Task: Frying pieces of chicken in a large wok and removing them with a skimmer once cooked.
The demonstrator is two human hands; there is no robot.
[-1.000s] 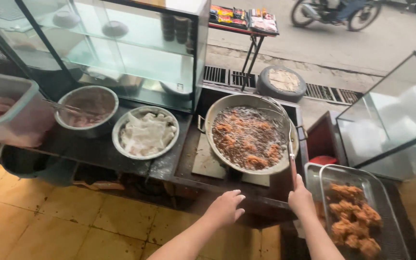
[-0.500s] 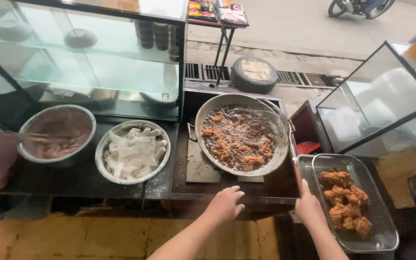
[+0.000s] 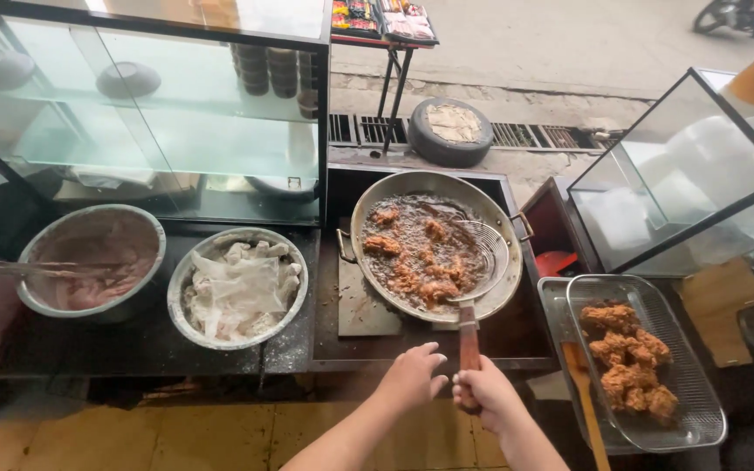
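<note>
Right hand (image 3: 489, 397) grips skimmer (image 3: 471, 288) handle over wok (image 3: 434, 244); left hand (image 3: 412, 377) open beside it.

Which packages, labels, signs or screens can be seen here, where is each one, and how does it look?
Snack packets: lying in a row on the small table at the top centre, by the street; flat and glossy, in red, yellow and dark colours.
No signs, screens or separate labels are visible.

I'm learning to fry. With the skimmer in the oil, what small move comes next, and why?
Probably lift the skimmer with the right hand gripping its handle: browned pieces float in the pan, and the tray sits alongside.
</note>
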